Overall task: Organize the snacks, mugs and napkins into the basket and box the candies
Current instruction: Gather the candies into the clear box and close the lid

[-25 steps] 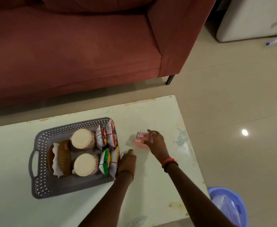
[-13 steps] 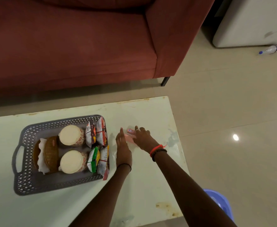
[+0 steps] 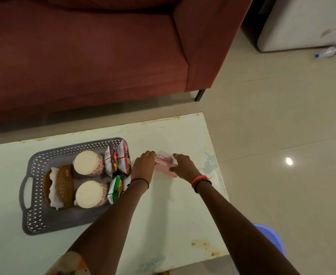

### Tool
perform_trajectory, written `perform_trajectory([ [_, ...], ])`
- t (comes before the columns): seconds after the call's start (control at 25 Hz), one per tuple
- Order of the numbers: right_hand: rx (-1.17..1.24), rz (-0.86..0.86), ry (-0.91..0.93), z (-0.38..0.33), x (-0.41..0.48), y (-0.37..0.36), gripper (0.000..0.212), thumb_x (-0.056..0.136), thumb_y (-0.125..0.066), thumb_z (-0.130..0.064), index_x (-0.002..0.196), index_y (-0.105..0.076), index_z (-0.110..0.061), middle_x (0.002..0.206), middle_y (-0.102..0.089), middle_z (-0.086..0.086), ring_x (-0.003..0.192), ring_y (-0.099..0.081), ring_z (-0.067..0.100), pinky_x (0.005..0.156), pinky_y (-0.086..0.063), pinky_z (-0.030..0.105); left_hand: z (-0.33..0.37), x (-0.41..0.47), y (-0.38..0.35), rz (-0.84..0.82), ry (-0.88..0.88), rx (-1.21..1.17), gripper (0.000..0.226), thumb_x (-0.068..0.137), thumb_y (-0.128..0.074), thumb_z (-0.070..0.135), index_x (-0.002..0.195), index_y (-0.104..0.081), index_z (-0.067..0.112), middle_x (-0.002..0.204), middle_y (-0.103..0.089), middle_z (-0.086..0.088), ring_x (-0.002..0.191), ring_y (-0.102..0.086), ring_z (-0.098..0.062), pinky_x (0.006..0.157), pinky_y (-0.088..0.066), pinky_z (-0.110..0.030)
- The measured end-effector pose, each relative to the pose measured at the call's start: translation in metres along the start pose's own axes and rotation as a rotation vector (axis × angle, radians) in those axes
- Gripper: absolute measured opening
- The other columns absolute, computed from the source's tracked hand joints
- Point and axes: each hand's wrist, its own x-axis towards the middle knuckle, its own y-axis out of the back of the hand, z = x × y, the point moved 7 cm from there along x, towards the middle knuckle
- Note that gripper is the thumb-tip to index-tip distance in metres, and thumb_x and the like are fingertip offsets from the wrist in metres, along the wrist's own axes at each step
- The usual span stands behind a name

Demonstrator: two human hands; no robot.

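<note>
A dark red sofa (image 3: 87,56) fills the upper left of the frame, its armrest reaching toward the upper middle, with one dark leg (image 3: 199,95) showing under its right corner. Below it, a pale green table (image 3: 173,215) spans the lower left and centre, with rust-coloured stains along its far edge and near its lower right corner. Beige floor tiles (image 3: 282,116) cover the right side, with a bright light reflection at middle right. A clear plastic bottle (image 3: 329,51) with a blue cap lies on the floor at upper right, just beside a white cabinet-like unit (image 3: 306,22). A blue plastic bin (image 3: 270,237) shows at the lower right, touching the table's edge in the picture.
</note>
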Motion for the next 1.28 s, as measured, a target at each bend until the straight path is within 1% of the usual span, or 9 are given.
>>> perform_trajectory([
  [0.24,-0.019,-0.078,-0.015,0.003,0.008,0.001,0.052,0.088,-0.061,-0.013,0.134,-0.042,0.002,0.139,-0.047,0.020,0.130,-0.041,0.033,0.106,-0.038,0.039,0.001,0.006,0.003,-0.035,-0.023,-0.028,0.019,0.093,-0.043,0.011,0.109,-0.054,0.009,0.114,-0.059,-0.011,0.108,-0.052,-0.028,0.087,-0.042,-0.038],
  [0.36,0.070,-0.084,-0.071,0.013,0.004,0.000,0.046,0.091,-0.057,-0.013,0.132,-0.044,0.005,0.138,-0.049,0.018,0.128,-0.045,0.032,0.105,-0.036,0.036,-0.001,0.006,0.004,0.004,0.068,-0.325,0.026,0.091,-0.051,0.015,0.115,-0.058,0.011,0.115,-0.062,-0.011,0.109,-0.051,-0.028,0.091,-0.044,-0.040],
  [0.44,0.292,-0.100,-0.153,0.020,-0.001,-0.003,0.040,0.095,-0.053,-0.016,0.127,-0.047,0.006,0.126,-0.053,0.015,0.119,-0.049,0.027,0.105,-0.037,0.036,-0.006,0.000,0.001,0.067,0.265,-0.635,0.039,0.090,-0.054,0.016,0.129,-0.049,0.011,0.124,-0.055,-0.014,0.115,-0.051,-0.030,0.097,-0.043,-0.044],
  [0.56,0.928,-0.162,-0.315,0.022,-0.010,-0.016,0.025,0.099,-0.044,-0.013,0.109,-0.052,0.009,0.113,-0.050,0.017,0.107,-0.050,0.024,0.105,-0.043,0.038,-0.005,-0.018,-0.031,-0.022,0.595,-0.863,0.048,0.093,-0.050,0.028,0.134,-0.042,0.004,0.131,-0.050,-0.022,0.120,-0.050,-0.036,0.099,-0.042,-0.044],
  [0.68,1.152,-0.159,-0.411,0.029,-0.013,-0.026,0.039,0.101,-0.040,-0.011,0.126,-0.041,0.019,0.128,-0.048,0.028,0.124,-0.049,0.035,0.110,-0.039,0.043,0.009,-0.033,-0.057,-0.105,0.719,-1.188,0.037,0.096,-0.045,0.023,0.119,-0.056,-0.005,0.102,-0.064,-0.021,0.088,-0.065,-0.037,0.077,-0.053,-0.043],
  [0.8,1.128,-0.117,-0.460,0.039,-0.013,-0.032,0.038,0.098,-0.047,-0.010,0.127,-0.045,0.014,0.123,-0.053,0.024,0.115,-0.054,0.032,0.107,-0.043,0.041,0.007,-0.031,-0.064,-0.057,0.748,-1.270,0.029,0.094,-0.046,0.009,0.110,-0.058,-0.011,0.094,-0.063,-0.023,0.061,-0.062,-0.029,0.074,-0.057,-0.044],
  [1.0,0.832,0.186,-0.504,0.062,-0.009,-0.019,0.031,0.083,-0.070,-0.008,0.110,-0.063,0.003,0.104,-0.065,0.020,0.088,-0.064,0.030,0.080,-0.057,0.036,0.003,-0.035,-0.066,-0.077,0.751,-1.119,0.029,0.090,-0.053,0.013,0.110,-0.061,-0.006,0.107,-0.067,-0.028,0.096,-0.066,-0.041,0.088,-0.054,-0.049],
  [1.2,0.779,0.209,-0.462,0.052,-0.010,-0.018,0.032,0.085,-0.061,-0.001,0.118,-0.061,-0.001,0.114,-0.067,0.022,0.100,-0.067,0.037,0.086,-0.057,0.043,0.003,-0.049,-0.076,-0.102,0.893,-1.223,0.042,0.089,-0.057,0.024,0.122,-0.052,-0.002,0.120,-0.061,-0.026,0.113,-0.058,-0.038,0.099,-0.047,-0.049],
  [1.28,0.762,0.212,-0.437,0.048,-0.011,-0.018,0.036,0.084,-0.059,0.002,0.120,-0.060,-0.001,0.113,-0.068,0.021,0.101,-0.066,0.036,0.087,-0.056,0.042,0.003,-0.057,-0.080,-0.081,0.932,-1.297,0.039,0.091,-0.053,0.028,0.113,-0.055,-0.003,0.108,-0.064,-0.028,0.107,-0.060,-0.039,0.100,-0.046,-0.051],
])
